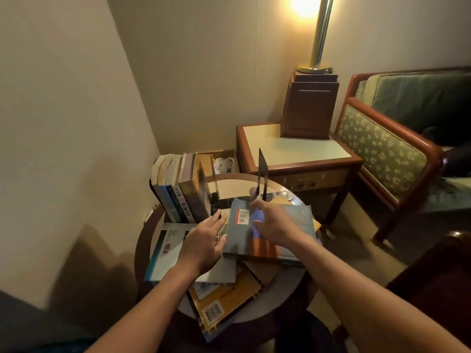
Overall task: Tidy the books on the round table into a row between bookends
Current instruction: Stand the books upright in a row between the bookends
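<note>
Blue-grey book (pixel 293 225) lies flat on the heap in the middle of the round table (pixel 141 240). It is the next one to stand up. The left hand (pixel 204 240) is flat, with its fingers straight and close together, and its thumb side sits at the book's left edge. The right hand (pixel 272 225) lies across the cover and reaches to the far edge. I cannot tell if its fingers hook that edge.

To do it well, hold both long sides and tip the book up. Slide it against the standing row (pixel 178 192) on the left. Keep clear of the black bookend (pixel 262 171) just behind, as a bump may knock it over. The white book (pixel 165 250) and the yellow book (pixel 224 299) wait underneath.
</note>
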The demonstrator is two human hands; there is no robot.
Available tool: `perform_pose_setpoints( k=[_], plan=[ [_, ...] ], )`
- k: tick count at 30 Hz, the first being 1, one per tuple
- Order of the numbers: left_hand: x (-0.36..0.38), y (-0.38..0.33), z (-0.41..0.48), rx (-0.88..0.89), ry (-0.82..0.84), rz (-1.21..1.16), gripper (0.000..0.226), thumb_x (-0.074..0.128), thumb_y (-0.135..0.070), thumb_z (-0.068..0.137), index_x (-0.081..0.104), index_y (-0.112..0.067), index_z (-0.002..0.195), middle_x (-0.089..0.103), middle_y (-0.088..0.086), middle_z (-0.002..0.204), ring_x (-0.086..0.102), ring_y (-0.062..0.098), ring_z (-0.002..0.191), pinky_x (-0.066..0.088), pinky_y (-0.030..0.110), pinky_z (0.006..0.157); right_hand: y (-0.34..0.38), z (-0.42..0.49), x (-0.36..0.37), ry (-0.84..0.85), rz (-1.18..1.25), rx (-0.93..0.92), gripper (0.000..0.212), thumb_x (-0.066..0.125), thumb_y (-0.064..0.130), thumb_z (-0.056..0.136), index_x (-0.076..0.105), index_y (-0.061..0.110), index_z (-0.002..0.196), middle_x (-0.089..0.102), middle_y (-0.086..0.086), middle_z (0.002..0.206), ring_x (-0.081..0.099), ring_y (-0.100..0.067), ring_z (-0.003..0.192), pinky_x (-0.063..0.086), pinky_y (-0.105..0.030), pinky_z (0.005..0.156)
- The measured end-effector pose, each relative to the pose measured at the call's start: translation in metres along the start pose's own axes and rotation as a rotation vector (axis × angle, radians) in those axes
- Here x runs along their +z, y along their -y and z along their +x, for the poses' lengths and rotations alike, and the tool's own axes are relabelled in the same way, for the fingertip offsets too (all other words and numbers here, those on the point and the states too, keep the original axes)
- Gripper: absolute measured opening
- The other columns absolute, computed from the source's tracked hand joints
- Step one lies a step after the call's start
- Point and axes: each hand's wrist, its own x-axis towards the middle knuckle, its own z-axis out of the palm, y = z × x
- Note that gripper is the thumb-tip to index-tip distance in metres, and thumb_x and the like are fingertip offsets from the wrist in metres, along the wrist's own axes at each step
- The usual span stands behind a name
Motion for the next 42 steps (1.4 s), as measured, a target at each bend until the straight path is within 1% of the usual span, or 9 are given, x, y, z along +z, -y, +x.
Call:
perform_pose_setpoints(
  k=[6, 9, 11, 14, 19, 27, 32, 35, 42],
  plan=[
    [0.015, -0.025, 0.005, -0.086, 0.089, -0.049, 0.063, 0.052, -0.04, 0.101, 0.027, -0.029, 0.157, 0.024, -0.005, 0.164, 0.032, 0.02, 0.146, 0.036, 0.041, 0.114, -0.041, -0.017, -0.004, -0.027, 0.023, 0.081, 0.048, 0.067, 0.018, 0.092, 0.054, 0.024, 0.138, 0.061, -0.003, 0.132, 0.056, -0.02, 0.119, 0.05, -0.037, 0.099],
    [0.026, -0.031, 0.008, -0.129, 0.188, -0.051, 0.066, 0.049, -0.048, 0.101, 0.023, -0.029, 0.158, 0.016, 0.0, 0.166, 0.029, 0.023, 0.148, 0.032, 0.04, 0.115, -0.06, -0.024, -0.003, -0.019, -0.005, 0.106, 0.048, 0.067, 0.027, 0.093, 0.053, 0.029, 0.139, 0.054, -0.001, 0.141, 0.046, -0.023, 0.133, 0.04, -0.048, 0.112],
    [0.033, -0.034, 0.009, -0.169, 0.226, -0.065, 0.068, 0.046, -0.053, 0.1, 0.02, -0.03, 0.159, 0.014, 0.004, 0.167, 0.029, 0.028, 0.148, 0.034, 0.042, 0.115, -0.072, -0.029, -0.003, 0.023, -0.074, 0.125, 0.048, 0.064, 0.034, 0.095, 0.051, 0.036, 0.14, 0.042, -0.003, 0.153, 0.026, -0.032, 0.148, 0.024, -0.06, 0.119],
    [0.039, -0.038, 0.013, -0.226, 0.203, -0.079, 0.07, 0.045, -0.058, 0.098, 0.02, -0.032, 0.158, 0.022, 0.008, 0.165, 0.033, 0.031, 0.146, 0.038, 0.047, 0.114, -0.088, -0.035, -0.001, 0.052, -0.165, 0.162, 0.05, 0.057, 0.048, 0.096, 0.045, 0.046, 0.144, 0.015, -0.009, 0.166, 0.002, -0.036, 0.153, 0.006, -0.063, 0.119],
    [0.04, -0.044, 0.019, -0.314, 0.181, -0.168, 0.073, 0.053, -0.057, 0.096, 0.022, -0.033, 0.158, 0.043, 0.008, 0.154, 0.044, 0.03, 0.137, 0.044, 0.041, 0.104, -0.108, -0.042, 0.004, 0.025, -0.126, 0.243, 0.06, 0.049, 0.064, 0.094, 0.032, 0.052, 0.15, -0.01, -0.009, 0.167, -0.012, -0.042, 0.151, -0.001, -0.064, 0.118],
    [0.036, -0.044, 0.018, -0.424, 0.188, -0.455, 0.081, 0.069, -0.047, 0.089, 0.024, -0.038, 0.157, 0.041, 0.008, 0.152, 0.045, 0.03, 0.133, 0.048, 0.046, 0.104, -0.111, -0.046, 0.006, 0.047, 0.061, 0.282, 0.065, 0.056, 0.062, 0.091, 0.032, 0.05, 0.15, -0.009, -0.007, 0.164, 0.001, -0.039, 0.151, 0.028, -0.061, 0.117],
    [0.037, -0.041, 0.011, -0.494, 0.181, -0.66, 0.082, 0.075, -0.042, 0.086, 0.028, -0.043, 0.154, 0.041, 0.004, 0.148, 0.051, 0.025, 0.121, 0.051, 0.048, 0.101, -0.104, -0.052, 0.006, -0.017, 0.136, 0.321, 0.066, 0.059, 0.056, 0.093, 0.035, 0.042, 0.152, 0.021, -0.011, 0.155, 0.029, -0.035, 0.142, 0.044, -0.051, 0.107],
    [0.038, -0.044, 0.008, -0.527, 0.142, -0.736, 0.08, 0.076, -0.032, 0.087, 0.032, -0.039, 0.154, 0.042, 0.006, 0.146, 0.052, 0.025, 0.12, 0.052, 0.046, 0.1, -0.106, -0.055, 0.009, -0.029, 0.174, 0.371, 0.067, 0.058, 0.058, 0.092, 0.032, 0.045, 0.153, 0.032, -0.014, 0.145, 0.037, -0.036, 0.135, 0.046, -0.053, 0.105],
    [0.038, -0.049, 0.005, -0.558, 0.064, -0.866, 0.08, 0.08, -0.019, 0.083, 0.04, -0.033, 0.151, 0.044, 0.005, 0.143, 0.051, 0.022, 0.116, 0.054, 0.044, 0.097, -0.103, -0.055, 0.004, -0.03, 0.211, 0.406, 0.067, 0.062, 0.052, 0.093, 0.034, 0.042, 0.153, 0.034, -0.014, 0.149, 0.035, -0.036, 0.138, 0.042, -0.05, 0.106]
  ],
)
